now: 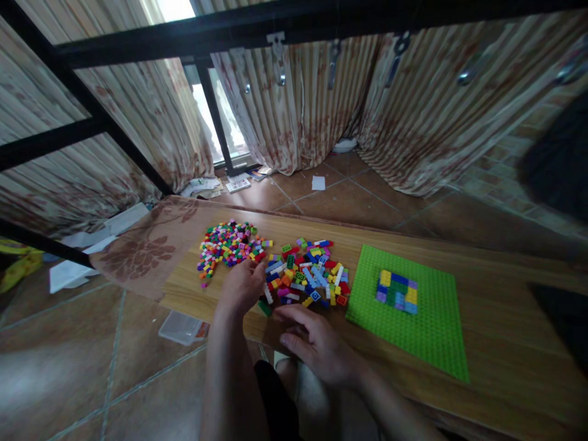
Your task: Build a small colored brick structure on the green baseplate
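Note:
My left hand [244,285] is at the left edge of a pile of larger mixed bricks [307,269], its fingers bent towards them; what they hold, if anything, is hidden. My right hand [316,340] hovers at the near edge of the same pile, fingers apart and curved, with nothing visible between them. A dark green brick [264,307] lies between the two hands. Behind my left hand spreads a heap of small colourful bricks [229,242]. On the right, a green baseplate [413,337] bears a low block of yellow, blue, green and purple bricks [397,291].
The bricks rest on a long wooden table [496,318], with a patterned cloth [147,245] at its left end. A clear plastic lid or box [180,327] is on the tiled floor. Dark metal bars [184,43] and curtains stand beyond; a dark object lies at far right.

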{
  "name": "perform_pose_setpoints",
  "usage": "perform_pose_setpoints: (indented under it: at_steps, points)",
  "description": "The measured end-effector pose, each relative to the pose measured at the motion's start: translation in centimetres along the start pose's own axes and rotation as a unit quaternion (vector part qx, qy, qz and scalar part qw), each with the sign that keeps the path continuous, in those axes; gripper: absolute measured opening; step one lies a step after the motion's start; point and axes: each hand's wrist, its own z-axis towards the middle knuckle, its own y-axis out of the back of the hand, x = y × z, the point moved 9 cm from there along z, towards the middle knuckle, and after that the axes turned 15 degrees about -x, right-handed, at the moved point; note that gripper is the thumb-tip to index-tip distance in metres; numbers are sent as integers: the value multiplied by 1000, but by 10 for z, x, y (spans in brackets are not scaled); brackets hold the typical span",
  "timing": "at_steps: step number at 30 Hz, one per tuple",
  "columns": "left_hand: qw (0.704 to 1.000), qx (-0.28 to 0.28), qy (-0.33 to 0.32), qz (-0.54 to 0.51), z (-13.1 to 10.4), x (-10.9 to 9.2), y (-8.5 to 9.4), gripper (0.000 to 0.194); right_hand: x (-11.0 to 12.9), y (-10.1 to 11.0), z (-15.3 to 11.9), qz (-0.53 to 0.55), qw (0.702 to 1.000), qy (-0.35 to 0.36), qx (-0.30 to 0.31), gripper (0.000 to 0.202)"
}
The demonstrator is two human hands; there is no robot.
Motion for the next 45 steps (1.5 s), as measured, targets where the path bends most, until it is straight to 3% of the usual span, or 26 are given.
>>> perform_pose_setpoints:
  at_steps: [4,9,12,15,23,26,29,33,36,38,41,45]
  points:
    - [999,3,-30,-25,-5,-17,0,28,1,15,-1,-12,1000,-21,-8,26]
    - [995,16,-93,18,-18,-46,-14,28,2,64,-5,-33,995,-6,-90,22]
    - [992,4,-105,75,-20,-53,-22,21,-4,100,-9,-116,981,7,-154,23]
    - [988,6,-115,100,-20,-57,-26,12,-13,120,-14,-233,959,9,-161,23]
    - [993,18,-114,-20,-20,-68,-19,15,-22,132,-35,-286,950,-5,-125,21]
    - [986,33,-117,-110,-27,-82,-17,19,-20,133,-38,-281,953,-2,-118,20]
    - [967,84,-123,-209,-39,-101,-26,21,-15,134,-38,-262,958,5,-117,20]
    - [929,178,-117,-303,-57,-121,-49,24,2,141,-35,-197,963,50,-177,20]
    - [904,223,-123,-343,-68,-133,-63,28,12,155,-35,-166,944,82,-273,15]
    - [893,244,-135,-354,-76,-142,-69,25,14,162,-36,-165,928,94,-321,22]
    - [880,277,-174,-344,-90,-155,-75,19,17,162,-33,-186,916,115,-337,34]
    - [872,305,-223,-313,-104,-166,-80,19,22,160,-29,-211,907,143,-335,21]
